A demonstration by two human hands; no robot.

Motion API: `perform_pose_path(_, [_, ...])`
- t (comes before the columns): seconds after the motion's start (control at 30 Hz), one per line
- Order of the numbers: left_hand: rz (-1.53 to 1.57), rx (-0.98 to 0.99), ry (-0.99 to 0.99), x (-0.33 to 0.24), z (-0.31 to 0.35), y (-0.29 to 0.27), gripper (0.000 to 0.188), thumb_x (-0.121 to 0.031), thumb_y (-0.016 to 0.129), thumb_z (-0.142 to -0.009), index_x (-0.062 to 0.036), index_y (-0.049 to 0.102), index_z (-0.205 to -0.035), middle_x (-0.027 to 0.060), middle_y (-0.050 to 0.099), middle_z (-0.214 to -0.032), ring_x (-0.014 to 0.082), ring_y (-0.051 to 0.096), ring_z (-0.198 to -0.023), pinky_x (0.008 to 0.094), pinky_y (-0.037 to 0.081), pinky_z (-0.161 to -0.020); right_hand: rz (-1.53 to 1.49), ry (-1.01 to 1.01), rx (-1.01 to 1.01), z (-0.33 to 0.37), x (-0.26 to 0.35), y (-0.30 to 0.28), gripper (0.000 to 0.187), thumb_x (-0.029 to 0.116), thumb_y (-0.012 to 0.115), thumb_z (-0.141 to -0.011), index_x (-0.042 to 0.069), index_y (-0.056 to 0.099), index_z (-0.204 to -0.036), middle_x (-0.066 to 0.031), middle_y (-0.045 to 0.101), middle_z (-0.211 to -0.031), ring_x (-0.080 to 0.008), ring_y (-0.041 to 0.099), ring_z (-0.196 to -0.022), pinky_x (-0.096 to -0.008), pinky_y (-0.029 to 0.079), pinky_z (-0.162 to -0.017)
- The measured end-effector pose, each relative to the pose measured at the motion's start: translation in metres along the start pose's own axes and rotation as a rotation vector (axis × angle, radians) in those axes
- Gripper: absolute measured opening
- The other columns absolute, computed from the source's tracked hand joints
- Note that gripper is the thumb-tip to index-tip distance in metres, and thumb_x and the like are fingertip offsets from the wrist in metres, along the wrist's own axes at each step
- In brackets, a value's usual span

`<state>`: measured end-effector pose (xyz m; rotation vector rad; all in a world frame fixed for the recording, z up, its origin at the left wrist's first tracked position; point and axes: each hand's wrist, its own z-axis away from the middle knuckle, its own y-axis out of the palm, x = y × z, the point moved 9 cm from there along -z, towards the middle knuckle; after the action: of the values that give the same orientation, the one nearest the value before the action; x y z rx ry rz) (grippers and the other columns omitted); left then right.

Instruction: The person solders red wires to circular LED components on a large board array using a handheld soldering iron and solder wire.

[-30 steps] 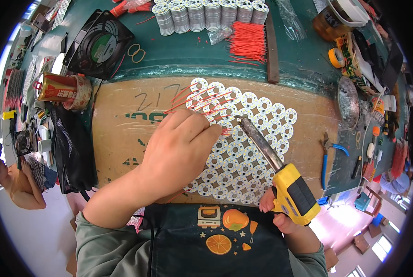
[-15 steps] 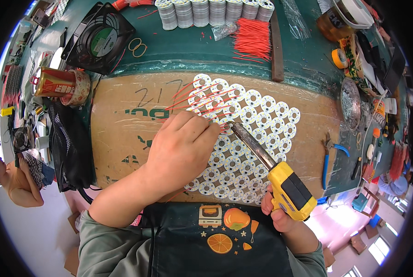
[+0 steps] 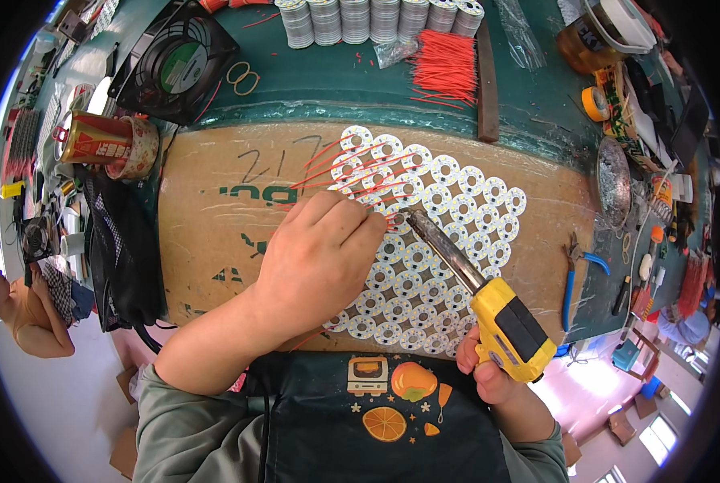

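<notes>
A yellow soldering gun (image 3: 511, 330) with a dark grip panel is held in my right hand (image 3: 488, 366). Its metal barrel slants up and left, and the tip is close to a white ring-shaped LED board beside my left fingertips. My left hand (image 3: 323, 249) is closed in a pinch over the left part of the sheet of LED boards (image 3: 436, 200). A red wire (image 3: 390, 219) shows at its fingertips; the pinch itself is partly hidden. Several red wires (image 3: 352, 167) lie across the upper left boards, their ends reaching past the sheet's edge.
The boards lie on brown cardboard (image 3: 207, 233). Beyond it are stacked board rolls (image 3: 356, 22), a pile of red wires (image 3: 444, 68) and a metal bar (image 3: 487, 88). A black fan (image 3: 179, 64) stands far left. Blue-handled pliers (image 3: 571, 282) and a metal dish (image 3: 612, 181) are at right.
The soldering gun's tip has shifted slightly right, a little away from my left fingertips. My left hand has stayed nearly in place, and the whole view has moved slightly.
</notes>
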<state>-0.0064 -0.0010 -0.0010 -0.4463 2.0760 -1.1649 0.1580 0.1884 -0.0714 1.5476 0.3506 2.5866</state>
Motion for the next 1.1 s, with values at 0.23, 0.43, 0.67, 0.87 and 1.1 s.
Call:
perform_pose_path(0.23, [0.014,-0.026,0.014,-0.003,-0.002,-0.004,0.026,0.002,0.071,-0.069,-0.0031,0.069,-0.094,0.0061,0.060,-0.085,0.0242,0.061,-0.081,0.0349,0.052,-0.072,0.062,0.034,0.027,0.002,-0.007,-0.005,0.070,0.047,0.083,-0.078,0.004,0.050,-0.122,-0.0006,0.048,-0.076,-0.0134,0.049,-0.069,-0.0279,0.041,-0.060])
perform_pose_path(0.43, [0.012,-0.015,0.005,-0.002,-0.001,-0.004,0.026,0.002,0.071,-0.069,-0.0034,0.069,-0.094,0.0064,0.060,-0.086,0.0248,0.061,-0.082,0.0351,0.052,-0.074,-0.060,-0.015,-0.022,0.000,0.009,0.001,0.085,0.050,0.083,-0.077,0.004,0.045,-0.138,0.0001,0.047,-0.077,-0.0131,0.048,-0.068,-0.0273,0.041,-0.058])
perform_pose_path(0.67, [-0.002,-0.075,-0.004,-0.004,-0.002,-0.012,0.027,0.002,0.071,-0.068,-0.0039,0.069,-0.094,0.0059,0.060,-0.087,0.0243,0.061,-0.082,0.0356,0.051,-0.075,-0.070,-0.006,-0.012,0.005,0.011,0.002,0.089,0.051,0.083,-0.077,0.005,0.043,-0.140,0.0003,0.047,-0.079,-0.0129,0.048,-0.068,-0.0272,0.040,-0.057])
perform_pose_path(0.87, [0.065,0.002,0.032,-0.009,0.002,-0.006,0.028,0.002,0.068,-0.068,-0.0037,0.071,-0.096,0.0057,0.060,-0.087,0.0237,0.061,-0.083,0.0358,0.051,-0.075,0.002,-0.143,-0.017,0.008,0.019,0.000,0.025,0.020,0.075,-0.086,0.006,0.056,-0.092,-0.0015,0.053,-0.075,-0.0122,0.049,-0.062,-0.0279,0.039,-0.054])
perform_pose_path(1.1, [0.074,0.053,0.037,-0.010,0.003,-0.002,0.032,0.000,0.068,-0.068,-0.0028,0.071,-0.100,0.0059,0.061,-0.090,0.0242,0.061,-0.083,0.0358,0.052,-0.075,-0.033,-0.152,0.011,0.005,0.021,0.006,0.029,0.026,0.075,-0.089,0.006,0.055,-0.090,-0.0010,0.050,-0.072,-0.0120,0.047,-0.060,-0.0280,0.037,-0.053])
